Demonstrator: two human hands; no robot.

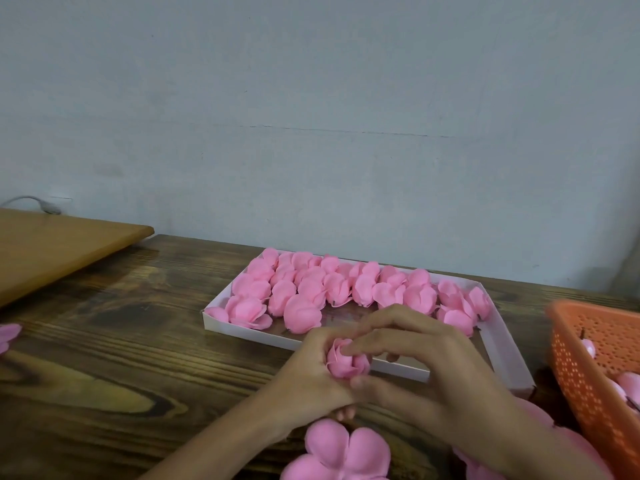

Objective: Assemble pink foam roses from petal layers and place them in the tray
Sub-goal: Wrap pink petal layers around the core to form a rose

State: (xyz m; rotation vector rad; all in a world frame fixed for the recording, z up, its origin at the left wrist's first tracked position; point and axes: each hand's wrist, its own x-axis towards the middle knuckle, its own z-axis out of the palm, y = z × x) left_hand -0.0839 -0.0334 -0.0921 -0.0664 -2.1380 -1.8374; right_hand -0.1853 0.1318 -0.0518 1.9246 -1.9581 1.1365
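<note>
2 hands: left hand (310,374) is cupping the rose (341,367), right hand (429,379) pinching its petals.
Rose: seeming light, crushable; grip base.

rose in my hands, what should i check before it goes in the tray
1. Grip: left hand and right hand both hold the rose: ok.
2. Petals wrapped closed: underside hidden by fingers: cannot tell.
3. Free spot: tray floor bare at near right: ok.
4. Path: rose is at the tray's near rim, nothing between: ok.
5. Next petal layer lies flat below the hands: ok.
</note>
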